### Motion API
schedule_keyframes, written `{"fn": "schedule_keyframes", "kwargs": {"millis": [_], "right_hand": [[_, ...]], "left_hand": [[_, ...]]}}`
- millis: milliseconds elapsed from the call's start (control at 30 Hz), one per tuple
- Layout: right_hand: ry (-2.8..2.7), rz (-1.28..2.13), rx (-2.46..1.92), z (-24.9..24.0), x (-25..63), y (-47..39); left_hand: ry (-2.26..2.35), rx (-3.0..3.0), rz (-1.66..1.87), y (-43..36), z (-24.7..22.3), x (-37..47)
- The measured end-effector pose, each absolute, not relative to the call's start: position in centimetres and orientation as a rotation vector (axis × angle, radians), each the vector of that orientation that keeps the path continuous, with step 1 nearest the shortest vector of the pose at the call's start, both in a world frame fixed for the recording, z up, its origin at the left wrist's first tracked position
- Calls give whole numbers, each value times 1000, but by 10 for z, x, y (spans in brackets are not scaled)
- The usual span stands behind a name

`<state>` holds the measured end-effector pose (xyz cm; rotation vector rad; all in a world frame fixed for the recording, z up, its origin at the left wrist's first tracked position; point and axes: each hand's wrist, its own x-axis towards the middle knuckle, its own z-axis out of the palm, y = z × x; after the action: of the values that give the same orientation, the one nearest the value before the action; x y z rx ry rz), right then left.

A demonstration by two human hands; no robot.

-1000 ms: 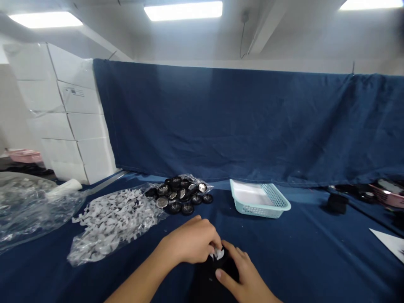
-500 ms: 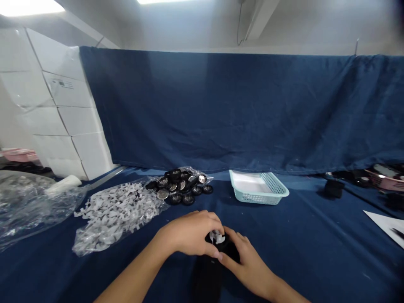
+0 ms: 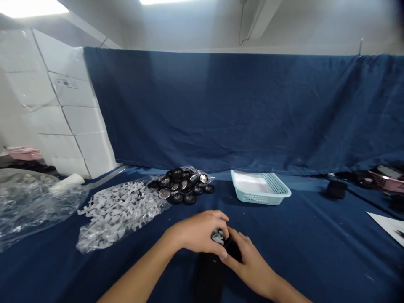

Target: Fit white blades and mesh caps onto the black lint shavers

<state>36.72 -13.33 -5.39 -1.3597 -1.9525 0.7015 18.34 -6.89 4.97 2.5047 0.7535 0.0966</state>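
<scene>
Near the front of the blue-covered table, my left hand (image 3: 200, 232) curls its fingers and thumb around a round black part (image 3: 226, 242) with a whitish plastic piece (image 3: 217, 236) in its middle. My right hand (image 3: 249, 259) grips the same part from the other side, and the thumbs meet at its near edge. Much of the part is hidden by my fingers. Just below the hands is a dark, elongated black object (image 3: 210, 277), whose kind I cannot make out. Beyond my left hand lie a heap of round black parts (image 3: 177, 198) and a plastic bag of small white plastic pieces (image 3: 121, 212).
A pale green basket (image 3: 261, 198) with a white sheet inside stands at the back. To the right are a small black item (image 3: 336, 189) and white paper (image 3: 386, 225). Clear plastic bags (image 3: 34, 210) lie left, before stacked white boxes (image 3: 78, 118). A blue curtain (image 3: 221, 109) hangs behind.
The fingers of my left hand have shifted slightly to the right over the whitish piece, which now shows less. Both hands stay on the round black part. The view has turned slightly left.
</scene>
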Motion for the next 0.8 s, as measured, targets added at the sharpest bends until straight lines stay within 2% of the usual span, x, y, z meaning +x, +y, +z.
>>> {"fn": "schedule_keyframes", "kwargs": {"millis": [333, 800], "right_hand": [[-1951, 709, -1354, -53, 369, -133], [-1943, 739, -1360, -57, 371, -132]], "left_hand": [[733, 2428, 236, -55, 36, 178], [820, 2475, 115, -49, 40, 171]]}}
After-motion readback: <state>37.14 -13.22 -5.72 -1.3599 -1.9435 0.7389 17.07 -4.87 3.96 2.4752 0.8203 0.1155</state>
